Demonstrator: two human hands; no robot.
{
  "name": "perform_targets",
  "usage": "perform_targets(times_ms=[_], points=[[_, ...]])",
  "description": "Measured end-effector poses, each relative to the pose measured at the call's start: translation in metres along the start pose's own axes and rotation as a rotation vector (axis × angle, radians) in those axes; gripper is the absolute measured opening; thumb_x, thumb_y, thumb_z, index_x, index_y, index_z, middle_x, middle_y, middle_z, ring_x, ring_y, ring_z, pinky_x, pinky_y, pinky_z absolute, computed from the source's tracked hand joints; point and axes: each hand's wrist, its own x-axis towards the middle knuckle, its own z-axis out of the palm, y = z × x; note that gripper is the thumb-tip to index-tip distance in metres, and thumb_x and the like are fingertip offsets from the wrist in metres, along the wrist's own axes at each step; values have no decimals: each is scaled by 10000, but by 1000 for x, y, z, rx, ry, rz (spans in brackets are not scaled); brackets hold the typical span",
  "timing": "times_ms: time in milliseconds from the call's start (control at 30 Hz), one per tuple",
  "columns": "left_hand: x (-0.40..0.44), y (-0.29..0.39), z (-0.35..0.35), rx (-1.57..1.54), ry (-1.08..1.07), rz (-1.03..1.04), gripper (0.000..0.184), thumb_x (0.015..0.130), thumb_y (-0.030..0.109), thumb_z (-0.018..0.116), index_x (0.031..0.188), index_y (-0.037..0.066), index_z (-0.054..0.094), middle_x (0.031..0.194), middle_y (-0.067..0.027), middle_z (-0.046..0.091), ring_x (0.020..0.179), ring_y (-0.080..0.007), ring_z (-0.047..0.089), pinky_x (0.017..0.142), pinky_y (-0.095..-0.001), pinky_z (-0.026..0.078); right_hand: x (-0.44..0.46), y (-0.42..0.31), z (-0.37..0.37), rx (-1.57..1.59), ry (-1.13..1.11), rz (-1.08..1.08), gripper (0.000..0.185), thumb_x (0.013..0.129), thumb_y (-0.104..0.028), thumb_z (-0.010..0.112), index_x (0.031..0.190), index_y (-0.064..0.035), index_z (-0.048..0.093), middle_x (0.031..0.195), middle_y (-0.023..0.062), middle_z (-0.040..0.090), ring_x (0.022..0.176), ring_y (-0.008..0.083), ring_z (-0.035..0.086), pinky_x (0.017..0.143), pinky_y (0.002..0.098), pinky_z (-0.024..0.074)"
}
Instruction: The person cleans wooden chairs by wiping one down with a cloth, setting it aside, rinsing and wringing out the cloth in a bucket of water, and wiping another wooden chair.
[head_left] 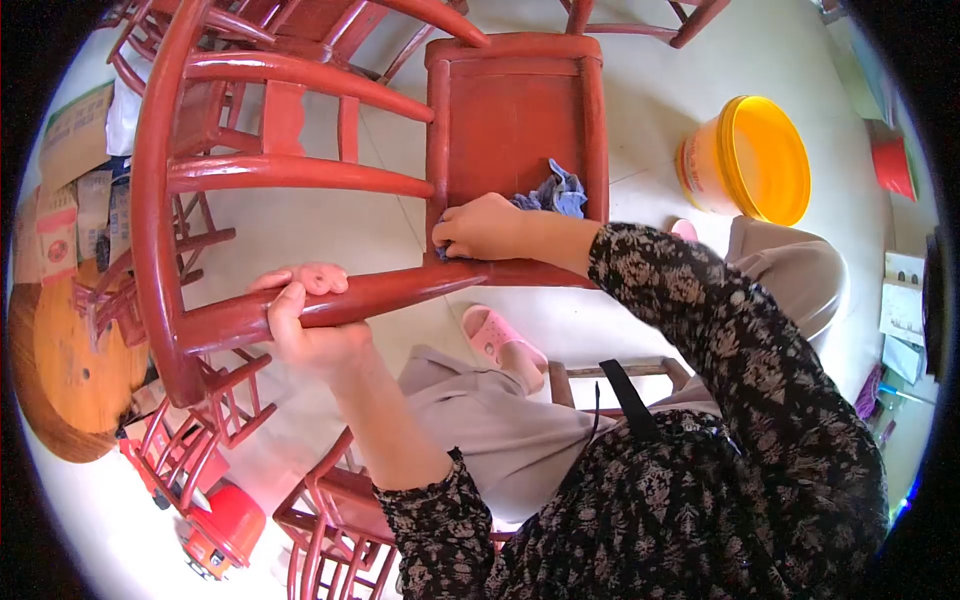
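A red wooden chair (515, 130) lies in front of me, its slatted back reaching to the left and its seat at the centre. My left hand (318, 325) is wrapped round the chair's near back post, with a pink item (322, 279) showing beside its fingers; what that is I cannot make out clearly. At the seat's corner near the back, my right hand (475, 226) presses a blue cloth (558, 192) to the wood. Part of the cloth shows under its fingertips and more lies crumpled on the seat beside the wrist.
A yellow bucket (765, 160) stands on the floor to the right. Several other red chairs surround the work at the top and lower left. Cardboard boxes (75, 135), a round wooden surface (75, 370) and a red bucket (232, 522) are at the left.
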Motion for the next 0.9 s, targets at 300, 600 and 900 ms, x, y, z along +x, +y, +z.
perform_targets(times_ms=[300, 600, 900], points=[[1, 1, 1, -28, -11, -4, 153, 682, 131, 481, 823, 72, 469, 597, -57, 419, 550, -170, 414, 550, -299, 369, -1, -18, 17, -71, 194, 458, 226, 780, -211, 571, 969, -99, 520, 967, 121, 514, 737, 312, 599, 605, 413, 487], [1, 2, 4, -48, 3, -36, 160, 672, 128, 496, 824, 78, 483, 593, -52, 428, 550, -175, 429, 555, -304, 379, -23, -5, 10, -74, 408, 35, 181, 735, -153, 599, 910, -105, 611, 1040, 57, 529, 958, 256, 511, 843, 362, 420], [-1, 5, 7, -30, 30, -23, 200, 637, 123, 480, 829, 81, 447, 596, -63, 415, 519, -172, 406, 518, -296, 367, -18, -4, 9, 64, 320, -54, 76, 701, -130, 581, 769, -94, 582, 850, 82, 496, 849, 280, 525, 628, 369, 489]])
